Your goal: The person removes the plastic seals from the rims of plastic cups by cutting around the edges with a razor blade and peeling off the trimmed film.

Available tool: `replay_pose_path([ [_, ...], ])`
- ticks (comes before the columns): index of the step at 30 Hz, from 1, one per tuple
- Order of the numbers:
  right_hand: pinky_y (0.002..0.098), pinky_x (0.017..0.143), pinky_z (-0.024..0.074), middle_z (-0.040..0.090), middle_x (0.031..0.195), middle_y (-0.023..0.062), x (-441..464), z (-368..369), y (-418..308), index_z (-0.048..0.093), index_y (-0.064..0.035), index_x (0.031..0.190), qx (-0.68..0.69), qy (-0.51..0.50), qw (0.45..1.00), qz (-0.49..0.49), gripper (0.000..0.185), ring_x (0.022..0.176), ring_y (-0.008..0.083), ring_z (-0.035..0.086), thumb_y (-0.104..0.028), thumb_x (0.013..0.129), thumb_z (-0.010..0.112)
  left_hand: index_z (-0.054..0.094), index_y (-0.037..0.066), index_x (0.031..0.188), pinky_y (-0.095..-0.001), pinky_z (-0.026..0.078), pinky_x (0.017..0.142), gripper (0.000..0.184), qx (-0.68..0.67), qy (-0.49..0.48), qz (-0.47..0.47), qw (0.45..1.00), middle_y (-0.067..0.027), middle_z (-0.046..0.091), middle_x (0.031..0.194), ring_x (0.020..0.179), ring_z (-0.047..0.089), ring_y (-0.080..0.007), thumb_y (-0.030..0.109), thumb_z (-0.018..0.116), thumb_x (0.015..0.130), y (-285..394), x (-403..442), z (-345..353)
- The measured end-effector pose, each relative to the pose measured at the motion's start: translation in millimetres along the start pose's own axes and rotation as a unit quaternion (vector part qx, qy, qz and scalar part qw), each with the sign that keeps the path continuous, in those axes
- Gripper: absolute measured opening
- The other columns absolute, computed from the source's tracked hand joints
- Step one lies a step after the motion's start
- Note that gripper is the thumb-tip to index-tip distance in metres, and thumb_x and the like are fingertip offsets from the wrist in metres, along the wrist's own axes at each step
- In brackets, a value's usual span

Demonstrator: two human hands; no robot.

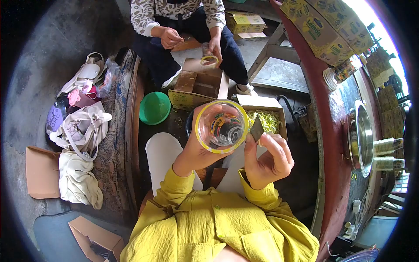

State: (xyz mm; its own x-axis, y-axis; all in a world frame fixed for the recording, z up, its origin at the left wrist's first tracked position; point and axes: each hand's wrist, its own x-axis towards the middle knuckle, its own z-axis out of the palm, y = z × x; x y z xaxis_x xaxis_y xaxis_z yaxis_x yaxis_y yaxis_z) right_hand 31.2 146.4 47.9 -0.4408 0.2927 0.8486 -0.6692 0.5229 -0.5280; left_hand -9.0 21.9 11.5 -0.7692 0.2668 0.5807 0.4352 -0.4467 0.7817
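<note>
Wrapped around a clear, smooth, round plastic cup (221,129), our left hand (192,153) holds its yellow-rimmed mouth toward us, while our right hand (268,160) pinches a dark, flat, pointed piece (256,127) just beside the rim at three o'clock. From our right hand, the cup lies at ten o'clock. Between one and two o'clock, a yellow printed carton (314,29) reads "Lemon", and toward nine a purple item (55,117) shows "Back".
</note>
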Motion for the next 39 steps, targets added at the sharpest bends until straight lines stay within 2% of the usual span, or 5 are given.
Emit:
replay_pose_path([
  [12, 0.0218, 0.050, 0.0444, 0.059, 0.062, 0.0099, -1, -1, 0, 0.065, 0.0003, 0.084, -0.026, -0.012, 0.999, -0.027, 0.029, 0.053, 0.0154, 0.056, 0.012, 0.057, 0.067, 0.024, 0.013, 0.123, -0.0361, 0.040, 0.090, 0.079, 0.086, -0.030, 0.038, 0.995, -0.0131, 0.038, 0.118, 0.108, 0.045, -0.0234, 0.003, 0.075, 0.064, 0, -1, -4],
  [21, 0.0221, 0.050, 0.0440, 0.059, 0.062, 0.0094, 3, -1, -3, 0.066, -0.0008, 0.082, -0.046, -0.008, 0.999, -0.025, 0.027, 0.052, 0.0155, 0.056, 0.011, 0.058, 0.068, 0.022, 0.009, 0.124, -0.0352, 0.039, 0.091, 0.076, 0.100, -0.049, 0.046, 0.993, -0.0131, 0.041, 0.115, 0.110, 0.045, -0.0241, 0.007, 0.073, 0.068, 4, -4, -3],
  [30, 0.0220, 0.051, 0.0445, 0.059, 0.063, 0.0099, 6, -5, -6, 0.065, 0.0000, 0.081, -0.037, -0.018, 0.999, -0.014, 0.027, 0.053, 0.0151, 0.056, 0.012, 0.058, 0.068, 0.023, 0.006, 0.124, -0.0345, 0.035, 0.093, 0.076, 0.056, -0.048, -0.013, 0.997, -0.0114, 0.042, 0.116, 0.112, 0.043, -0.0234, 0.010, 0.074, 0.068, 9, -9, -1],
  [33, 0.0218, 0.051, 0.0444, 0.059, 0.063, 0.0099, 6, -5, -7, 0.065, -0.0001, 0.081, -0.035, -0.013, 0.999, -0.021, 0.027, 0.053, 0.0150, 0.056, 0.013, 0.058, 0.067, 0.025, 0.007, 0.124, -0.0352, 0.034, 0.094, 0.075, 0.136, -0.060, -0.033, 0.988, -0.0109, 0.042, 0.116, 0.112, 0.043, -0.0242, 0.011, 0.074, 0.067, 13, -9, -5],
  [39, 0.0212, 0.050, 0.0433, 0.058, 0.062, 0.0095, 6, -6, -7, 0.066, -0.0005, 0.082, -0.051, -0.008, 0.998, -0.018, 0.029, 0.053, 0.0143, 0.055, 0.013, 0.057, 0.067, 0.027, 0.007, 0.124, -0.0352, 0.034, 0.094, 0.076, 0.166, -0.087, -0.026, 0.982, -0.0113, 0.043, 0.115, 0.111, 0.043, -0.0238, 0.011, 0.075, 0.065, 16, -9, -5],
])
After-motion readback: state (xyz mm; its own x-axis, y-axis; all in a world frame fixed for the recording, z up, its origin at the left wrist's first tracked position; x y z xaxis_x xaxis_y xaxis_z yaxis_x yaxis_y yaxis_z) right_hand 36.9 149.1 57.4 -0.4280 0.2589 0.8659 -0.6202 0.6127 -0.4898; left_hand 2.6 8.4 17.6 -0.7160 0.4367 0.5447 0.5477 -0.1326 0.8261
